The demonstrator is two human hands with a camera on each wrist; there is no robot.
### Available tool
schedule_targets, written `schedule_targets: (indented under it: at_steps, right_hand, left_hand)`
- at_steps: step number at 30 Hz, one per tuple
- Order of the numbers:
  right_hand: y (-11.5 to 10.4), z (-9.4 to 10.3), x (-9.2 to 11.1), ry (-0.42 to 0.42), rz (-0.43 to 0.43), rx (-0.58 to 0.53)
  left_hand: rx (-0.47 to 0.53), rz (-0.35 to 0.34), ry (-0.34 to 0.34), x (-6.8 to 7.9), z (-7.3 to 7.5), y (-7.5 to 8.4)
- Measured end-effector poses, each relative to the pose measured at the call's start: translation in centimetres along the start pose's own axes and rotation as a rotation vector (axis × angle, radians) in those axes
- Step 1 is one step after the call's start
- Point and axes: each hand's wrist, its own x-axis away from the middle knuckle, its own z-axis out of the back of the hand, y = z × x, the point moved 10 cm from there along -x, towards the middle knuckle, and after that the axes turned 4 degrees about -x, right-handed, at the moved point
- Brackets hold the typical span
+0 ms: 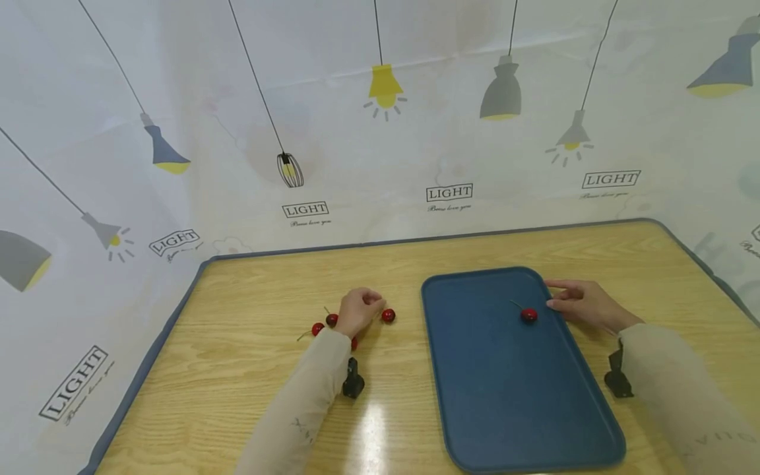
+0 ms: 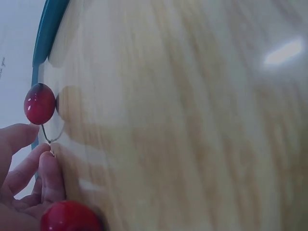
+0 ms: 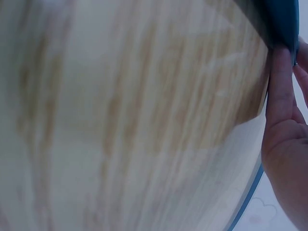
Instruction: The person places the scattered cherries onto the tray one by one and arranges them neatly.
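A: Far left, on the wood-grain tabletop [image 1: 249,369]: what was noted?

B: An outermost cherry [image 1: 317,328], stem pointing left; a second cherry [image 1: 332,320] just beside it; a third cherry [image 1: 354,344], partly hidden by the left sleeve [image 1: 311,396].

A: Left hand [image 1: 357,311]?

B: Over the wood, just left of a fourth cherry [image 1: 388,315]. Fingers bent. The left wrist view showed a small gap between thumb and forefinger, with the stem [image 2: 44,132] running to the fingertips. Could not tell whether it was pinched.

A: Handling estimate?

B: Judged light, firm-skinned and slick; the glossy, round body would probably roll under a sideways nudge. The stem seemed the better hold, thin but easily pinched, though a hard tug might detach it. Alternative: gentle fingertip pressure on opposite sides of the fruit, since squeezing could bruise it or make it slip out.

A: Further right?

B: Blue tray [image 1: 505,389], on the tabletop; looked stiff, its raised rim [image 1: 584,363] suited to steadying. A fifth cherry [image 1: 529,315] lay in it, near the right side, stem toward the upper left.

A: Right hand [image 1: 584,305]?

B: At the tray's right edge, fingers extended and touching it, thumb apart from forefinger; no cherry in its grasp.
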Motion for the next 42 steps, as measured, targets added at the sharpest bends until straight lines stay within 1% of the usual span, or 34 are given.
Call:
schedule_targets:
  at_steps: [7, 14, 21, 26, 32, 42]
  right_hand:
    - [-0.1, 0.1, 0.0, -0.009, 0.018, -0.005]
    - [-0.3, -0.1, 0.1, -0.013, 0.014, -0.034]
    - [-0.4, -0.1, 0.0, -0.011, 0.017, -0.02]
    - [-0.3, 0.0, 0.0, -0.002, 0.014, -0.01]
    - [-0.3, 0.0, 0.1, 0.003, 0.009, 0.006]
    - [-0.3, -0.1, 0.1, -0.004, 0.013, -0.005]
  left_hand:
    - [-0.029, 0.007, -0.016, -0.3, -0.1, 0.3]
    - [-0.055, 0.025, 0.0, -0.2, -0.1, 0.6]
    - [-0.055, 0.036, 0.015, -0.1, -0.1, 0.7]
    - [-0.058, 0.021, 0.016, -0.1, -0.1, 0.9]
    - [-0.066, 0.019, 0.015, 0.1, 0.0, 1.0]
    - [-0.079, -0.007, 0.013, 0.3, 0.1, 1.2]
